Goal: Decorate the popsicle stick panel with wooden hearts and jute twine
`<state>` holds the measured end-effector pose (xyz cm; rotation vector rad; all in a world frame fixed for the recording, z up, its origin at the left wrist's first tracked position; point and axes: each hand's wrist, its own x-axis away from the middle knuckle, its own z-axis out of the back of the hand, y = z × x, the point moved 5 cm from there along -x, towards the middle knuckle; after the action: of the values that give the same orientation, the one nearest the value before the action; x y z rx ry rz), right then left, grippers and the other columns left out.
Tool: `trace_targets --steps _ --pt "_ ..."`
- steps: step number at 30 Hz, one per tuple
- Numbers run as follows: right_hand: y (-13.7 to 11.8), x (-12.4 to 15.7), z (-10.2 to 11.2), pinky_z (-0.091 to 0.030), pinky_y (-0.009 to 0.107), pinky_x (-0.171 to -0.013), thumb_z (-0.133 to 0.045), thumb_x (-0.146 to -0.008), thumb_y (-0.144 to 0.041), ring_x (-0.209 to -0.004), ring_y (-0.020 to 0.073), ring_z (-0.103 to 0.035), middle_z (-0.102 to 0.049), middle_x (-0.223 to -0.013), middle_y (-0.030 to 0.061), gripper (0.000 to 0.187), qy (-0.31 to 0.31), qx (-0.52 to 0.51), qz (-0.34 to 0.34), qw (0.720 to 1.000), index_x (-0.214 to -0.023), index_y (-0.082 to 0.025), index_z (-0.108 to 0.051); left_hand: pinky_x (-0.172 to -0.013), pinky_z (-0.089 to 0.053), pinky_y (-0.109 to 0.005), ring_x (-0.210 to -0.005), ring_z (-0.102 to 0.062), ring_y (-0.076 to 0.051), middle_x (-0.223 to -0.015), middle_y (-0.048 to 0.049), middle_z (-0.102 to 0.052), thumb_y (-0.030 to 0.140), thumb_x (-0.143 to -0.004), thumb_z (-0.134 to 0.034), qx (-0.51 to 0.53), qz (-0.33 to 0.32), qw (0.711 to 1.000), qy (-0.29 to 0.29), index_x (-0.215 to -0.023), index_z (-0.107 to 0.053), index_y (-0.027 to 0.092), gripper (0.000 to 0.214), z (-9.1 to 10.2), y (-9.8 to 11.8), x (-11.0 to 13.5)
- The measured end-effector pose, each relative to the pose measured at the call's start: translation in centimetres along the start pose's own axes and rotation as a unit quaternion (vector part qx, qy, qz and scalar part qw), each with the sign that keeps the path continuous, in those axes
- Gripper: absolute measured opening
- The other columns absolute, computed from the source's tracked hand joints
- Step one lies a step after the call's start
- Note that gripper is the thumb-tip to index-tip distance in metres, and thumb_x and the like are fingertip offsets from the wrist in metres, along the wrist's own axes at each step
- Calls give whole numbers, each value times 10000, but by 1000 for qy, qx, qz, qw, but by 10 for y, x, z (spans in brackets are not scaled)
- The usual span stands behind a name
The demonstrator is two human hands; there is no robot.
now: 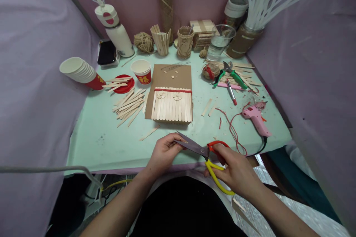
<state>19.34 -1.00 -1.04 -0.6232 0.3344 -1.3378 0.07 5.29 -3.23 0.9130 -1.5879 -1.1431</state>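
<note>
My right hand [232, 166] holds a pair of scissors [196, 147] by its red and yellow handles, the blades parted and pointing left. My left hand [167, 150] pinches a small pale wooden piece [185, 142] between the blades, mostly hidden by the fingers. Behind the hands lies a brown cardboard sheet [172, 76]. On its lower part is a panel of craft sticks [172, 109] with a red cord across the top and small wooden pieces on it. A few more small pieces rest on the bare cardboard above.
Loose craft sticks [129, 107] and stacked paper cups [83, 72] are on the left. A pink glue gun [257, 118], red cord [232, 129] and green-handled pruners [229, 74] lie right. A water cup [218, 46], white bottle [118, 33] and twine ball [144, 42] stand at the back.
</note>
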Motion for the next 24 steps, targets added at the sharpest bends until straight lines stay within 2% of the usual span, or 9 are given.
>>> trace_targets --steps 10,17,24 --pt "6 4 -7 -436 271 -567 -692 -805 -441 -642 166 -587 -613 -771 -12 336 7 -24 -8 1000 -1009 -221 -540 -662 -547 -260 -678 -646 -144 -704 -17 -685 206 -721 -680 30 -10 999 14 -693 -665 167 50 -6 3 2" --pt "2 6 -6 -455 278 -583 -684 -794 -431 -696 184 -619 -646 -826 18 336 23 -13 -10 1000 -1011 -217 -541 -648 -556 -258 -666 -649 -136 -710 -12 -684 217 -724 -701 56 -11 998 41 -719 -675 174 51 -7 -8 5" --pt "5 6 -6 -464 279 -596 -684 -804 -455 -711 193 -645 -655 -812 6 329 26 -20 -8 999 -995 -229 -539 -657 -562 -271 -668 -648 -136 -725 -16 -688 239 -731 -711 69 -2 997 38 -729 -680 180 67 -7 -12 6"
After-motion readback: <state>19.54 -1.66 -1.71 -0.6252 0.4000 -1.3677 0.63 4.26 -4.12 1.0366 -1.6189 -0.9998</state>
